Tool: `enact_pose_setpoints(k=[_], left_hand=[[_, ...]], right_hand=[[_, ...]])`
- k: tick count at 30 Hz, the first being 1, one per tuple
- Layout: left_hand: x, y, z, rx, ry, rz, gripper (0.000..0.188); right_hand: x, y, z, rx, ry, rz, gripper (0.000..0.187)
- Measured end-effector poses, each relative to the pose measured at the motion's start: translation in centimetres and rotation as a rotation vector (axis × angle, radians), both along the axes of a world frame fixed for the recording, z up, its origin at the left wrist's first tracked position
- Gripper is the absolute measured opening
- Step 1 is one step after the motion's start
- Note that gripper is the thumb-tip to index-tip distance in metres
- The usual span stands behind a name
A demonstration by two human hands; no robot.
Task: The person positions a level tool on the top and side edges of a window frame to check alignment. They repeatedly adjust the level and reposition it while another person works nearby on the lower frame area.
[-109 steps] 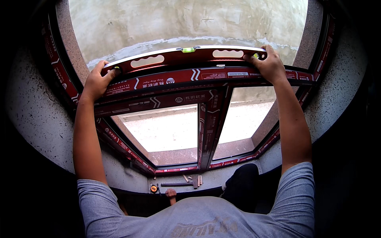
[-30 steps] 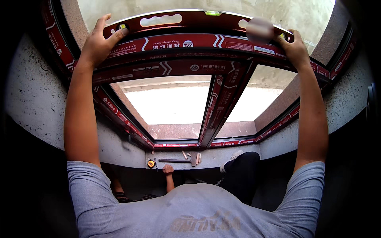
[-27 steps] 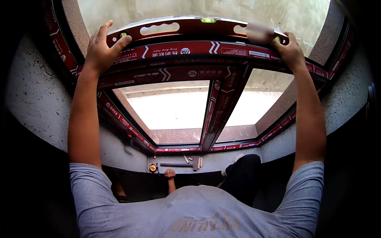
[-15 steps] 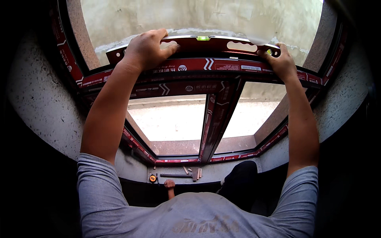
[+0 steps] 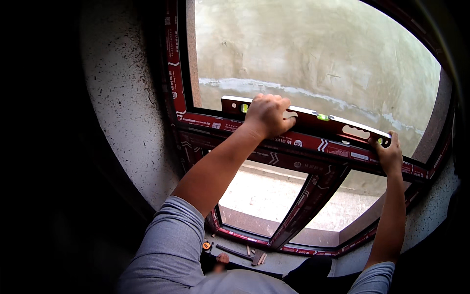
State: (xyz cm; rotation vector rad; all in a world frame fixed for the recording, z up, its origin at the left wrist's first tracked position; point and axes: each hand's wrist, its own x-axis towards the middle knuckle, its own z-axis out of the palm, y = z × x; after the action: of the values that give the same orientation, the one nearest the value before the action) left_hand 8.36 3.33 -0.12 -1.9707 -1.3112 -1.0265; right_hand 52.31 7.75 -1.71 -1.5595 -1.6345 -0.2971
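A long red spirit level [image 5: 338, 127] with green vials and cut-out hand holes lies along the crossbar [image 5: 313, 142] of a window frame wrapped in dark red film. Over the level's top edge, left of its middle vial, curl the fingers of my left hand [image 5: 267, 115]; its thumb is by the hand hole. My right hand [image 5: 390, 154] pinches the level's right end, next to the end vial. The level slants down to the right in the picture, as the crossbar does.
Below the window lie an orange-and-black tape measure [image 5: 206, 245], a long-handled hammer [image 5: 234, 252] and several small wooden pieces [image 5: 263, 258]. Another person's hand [image 5: 223, 257] shows beside them. A speckled wall [image 5: 115, 108] borders the frame on the left.
My view has turned and tilted, so the window, level and both arms sit further right and lower, at a slant. Both hands keep their hold on the level.
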Motion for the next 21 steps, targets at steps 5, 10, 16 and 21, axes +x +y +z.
enact_pose_setpoints(k=[5, 10, 16, 21], left_hand=[[-0.1, -0.1, 0.0, -0.024, 0.004, 0.009, 0.034], [-0.4, -0.1, -0.2, -0.045, 0.005, 0.021, 0.033], [-0.1, 0.4, -0.7, 0.067, -0.048, -0.055, 0.029], [-0.1, -0.9, -0.5, 0.131, -0.043, -0.096, 0.023]], right_hand=[[-0.2, 0.2, -0.1, -0.011, 0.022, -0.015, 0.089], [-1.1, -0.4, 0.4, -0.059, 0.037, -0.034, 0.088], [-0.6, -1.0, 0.6, -0.032, 0.032, -0.027, 0.087], [-0.9, -1.4, 0.5, -0.003, -0.006, -0.042, 0.087]])
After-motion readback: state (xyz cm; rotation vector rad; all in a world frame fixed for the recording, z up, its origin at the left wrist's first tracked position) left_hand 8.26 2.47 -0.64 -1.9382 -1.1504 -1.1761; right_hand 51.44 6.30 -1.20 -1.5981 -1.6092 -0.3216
